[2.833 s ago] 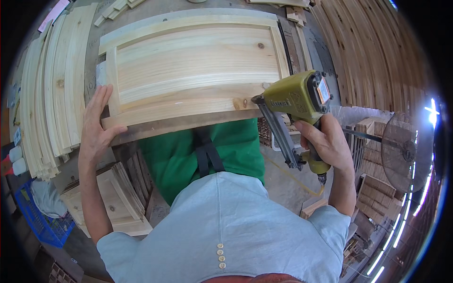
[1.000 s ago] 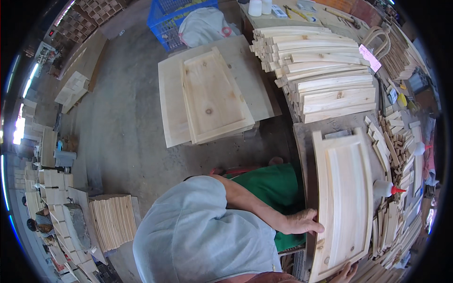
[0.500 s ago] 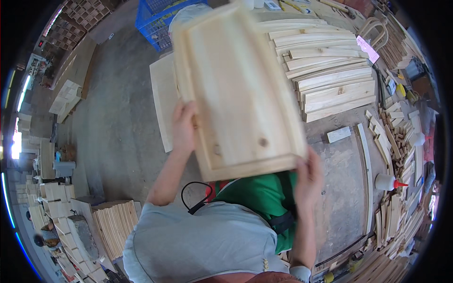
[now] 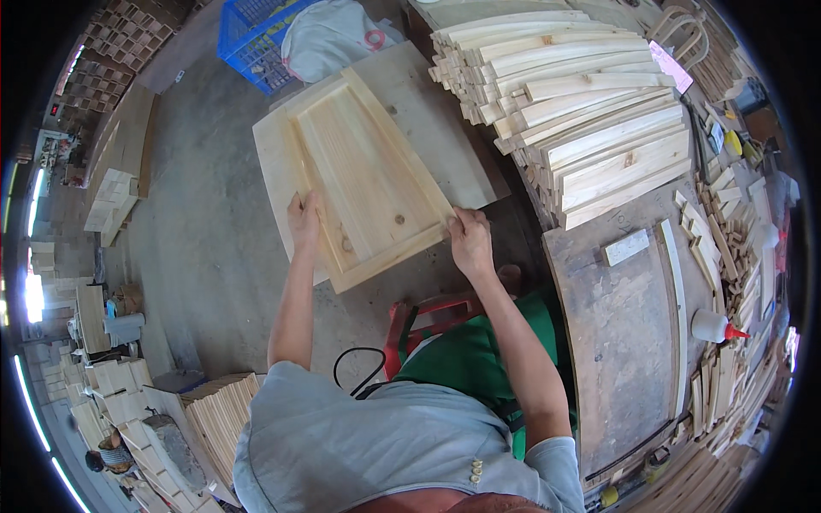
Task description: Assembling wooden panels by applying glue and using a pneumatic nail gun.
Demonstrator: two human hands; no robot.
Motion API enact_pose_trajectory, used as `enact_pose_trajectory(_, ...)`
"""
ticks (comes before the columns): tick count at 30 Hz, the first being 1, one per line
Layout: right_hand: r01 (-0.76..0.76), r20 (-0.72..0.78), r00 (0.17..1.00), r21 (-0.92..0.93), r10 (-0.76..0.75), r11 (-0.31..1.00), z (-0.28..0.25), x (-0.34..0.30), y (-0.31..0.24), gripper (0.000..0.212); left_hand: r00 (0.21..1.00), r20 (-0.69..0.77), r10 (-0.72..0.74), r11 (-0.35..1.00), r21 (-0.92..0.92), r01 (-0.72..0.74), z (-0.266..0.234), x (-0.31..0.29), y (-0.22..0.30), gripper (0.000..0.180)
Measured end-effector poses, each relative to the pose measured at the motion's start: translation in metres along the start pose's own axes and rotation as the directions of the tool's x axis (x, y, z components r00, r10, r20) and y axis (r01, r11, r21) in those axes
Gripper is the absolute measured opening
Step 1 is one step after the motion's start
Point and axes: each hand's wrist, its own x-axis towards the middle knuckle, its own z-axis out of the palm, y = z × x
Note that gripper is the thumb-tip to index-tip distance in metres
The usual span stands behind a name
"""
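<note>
Both hands hold a framed wooden panel, a shallow tray-like piece with raised edges and a few dark knots. My left hand is closed on its left edge. My right hand grips the near right corner, thumb on top and fingers at the rim. The panel is tilted over a pale flat board low beyond me; I cannot tell whether the two touch. Parts of the fingers under the rim are hidden.
To the right is a workbench with stacked wooden slats, a small wood block and a white glue bottle with a red tip. A blue crate and a white cloth bundle stand beyond. A red stool is beside my legs.
The panel has moved away from my body and down, toward the pale board, with both hands still on it. The workbench now shows more fully at the right.
</note>
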Motion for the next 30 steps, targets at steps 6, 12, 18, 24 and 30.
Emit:
enact_pose_trajectory(6,-0.184,0.014,0.983,0.055,0.184,0.981,0.016,-0.002,0.009,0.031,0.997,0.002,0.081,0.942,0.326,-0.077,0.015,-0.019,0.003,0.051)
enact_pose_trajectory(12,-0.095,0.018,0.995,-0.016,0.095,0.995,0.026,-0.010,0.026,0.028,0.985,-0.049,0.163,0.925,0.355,-0.135,0.010,0.021,-0.050,0.048)
enact_pose_trajectory(18,0.045,0.207,0.978,-0.011,-0.042,0.999,0.047,-0.016,0.044,0.017,0.848,0.493,-0.193,-0.443,0.728,-0.524,-0.007,0.062,-0.064,0.056)
enact_pose_trajectory(24,-0.170,-0.084,0.971,0.418,0.225,0.892,-0.116,-0.117,-0.025,0.015,0.847,0.388,0.364,0.898,0.096,-0.430,0.097,-0.061,0.072,0.037)
enact_pose_trajectory(30,-0.385,-0.709,0.568,0.221,0.418,0.896,-0.326,-0.274,-0.087,0.020,0.043,0.925,0.377,0.916,-0.365,-0.165,0.228,-0.314,0.196,0.030)
